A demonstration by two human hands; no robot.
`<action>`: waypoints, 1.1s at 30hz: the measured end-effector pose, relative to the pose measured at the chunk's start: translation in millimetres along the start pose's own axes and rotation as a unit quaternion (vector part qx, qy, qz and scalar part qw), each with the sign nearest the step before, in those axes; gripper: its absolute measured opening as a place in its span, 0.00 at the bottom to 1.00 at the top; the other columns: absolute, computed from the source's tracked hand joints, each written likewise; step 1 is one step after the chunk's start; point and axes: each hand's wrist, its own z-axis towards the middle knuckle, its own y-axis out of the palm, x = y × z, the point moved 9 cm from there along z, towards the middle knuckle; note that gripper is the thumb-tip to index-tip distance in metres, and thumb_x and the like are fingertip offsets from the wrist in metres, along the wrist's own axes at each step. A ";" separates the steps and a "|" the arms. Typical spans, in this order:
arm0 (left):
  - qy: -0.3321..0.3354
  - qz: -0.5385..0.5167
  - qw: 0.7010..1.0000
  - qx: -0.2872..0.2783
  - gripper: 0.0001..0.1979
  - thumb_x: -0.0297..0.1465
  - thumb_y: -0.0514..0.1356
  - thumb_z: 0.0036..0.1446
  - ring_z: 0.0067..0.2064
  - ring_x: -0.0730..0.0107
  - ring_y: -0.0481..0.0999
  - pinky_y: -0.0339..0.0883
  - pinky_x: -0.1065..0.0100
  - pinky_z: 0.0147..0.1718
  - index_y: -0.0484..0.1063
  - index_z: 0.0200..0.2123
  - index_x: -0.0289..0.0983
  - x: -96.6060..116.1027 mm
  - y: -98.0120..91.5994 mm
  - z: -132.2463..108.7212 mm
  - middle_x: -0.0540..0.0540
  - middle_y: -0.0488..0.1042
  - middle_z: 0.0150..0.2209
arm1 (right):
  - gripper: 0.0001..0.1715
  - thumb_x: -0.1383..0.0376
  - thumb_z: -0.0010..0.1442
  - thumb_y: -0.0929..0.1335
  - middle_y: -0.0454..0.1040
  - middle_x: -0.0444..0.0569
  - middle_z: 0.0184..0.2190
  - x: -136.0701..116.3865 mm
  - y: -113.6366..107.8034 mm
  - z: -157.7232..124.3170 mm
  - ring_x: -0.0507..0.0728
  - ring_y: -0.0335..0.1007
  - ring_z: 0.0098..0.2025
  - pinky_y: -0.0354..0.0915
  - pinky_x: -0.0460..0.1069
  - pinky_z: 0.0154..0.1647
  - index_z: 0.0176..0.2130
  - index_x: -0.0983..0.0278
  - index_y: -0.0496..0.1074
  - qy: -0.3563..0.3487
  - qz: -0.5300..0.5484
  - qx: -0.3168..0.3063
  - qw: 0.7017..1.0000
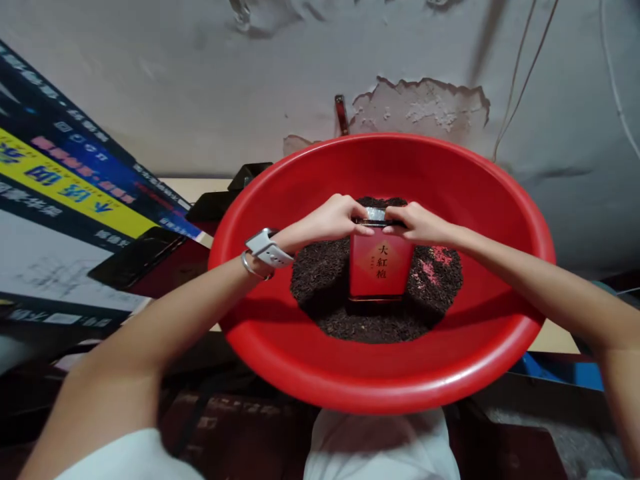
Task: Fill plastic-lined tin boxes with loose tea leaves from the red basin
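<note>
A red tea tin (377, 283) with dark lettering stands in the middle of a wide red basin (385, 397), over a heap of dark loose tea leaves (325, 280). My left hand (336, 217) is closed on the left side of the tin's top edge, thumb in front. On the opposite side, my right hand (420, 223) grips the same edge with its fingers bent. Between the hands shows a silvery piece (375, 214) at the tin's top; whether it is a liner or a lid I cannot tell. Small pink bits (431, 272) lie on the leaves at right.
Left of the basin are a red tin with a black top (150, 260) and other black-topped containers (213, 205). A large printed board (60, 173) leans further left. Behind rises a peeling wall (225, 87) with hanging cords (520, 80).
</note>
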 end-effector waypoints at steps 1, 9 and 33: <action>0.001 -0.003 1.000 -0.013 0.14 0.36 0.66 0.45 0.23 0.77 0.59 0.53 0.71 0.27 0.69 0.17 0.34 -4.1 5.7 0.3 0.55 0.55 0.15 | 0.08 0.66 0.61 0.64 0.66 0.46 0.25 1.2 7.5 1.2 0.49 0.53 0.25 0.48 0.46 0.29 0.37 0.69 0.68 -0.002 0.006 -0.008 1.000; 0.025 -0.004 1.000 0.007 0.14 0.39 0.64 0.49 0.24 0.78 0.61 0.53 0.74 0.25 0.75 0.27 0.32 -16.4 27.4 4.6 0.53 0.69 0.21 | 0.12 0.62 0.62 0.64 0.67 0.48 0.25 18.8 19.6 3.1 0.49 0.50 0.24 0.45 0.46 0.27 0.39 0.70 0.70 0.017 -0.042 -0.031 0.998; 0.105 0.329 0.931 -0.117 0.09 0.37 0.62 0.54 0.34 0.67 0.72 0.61 0.71 0.31 0.76 0.32 0.38 -4.2 50.7 -6.5 0.46 0.74 0.33 | 0.21 0.58 0.62 0.62 0.75 0.58 0.35 -0.2 50.9 -11.7 0.59 0.70 0.34 0.49 0.47 0.29 0.50 0.68 0.67 0.022 -0.216 -0.081 0.973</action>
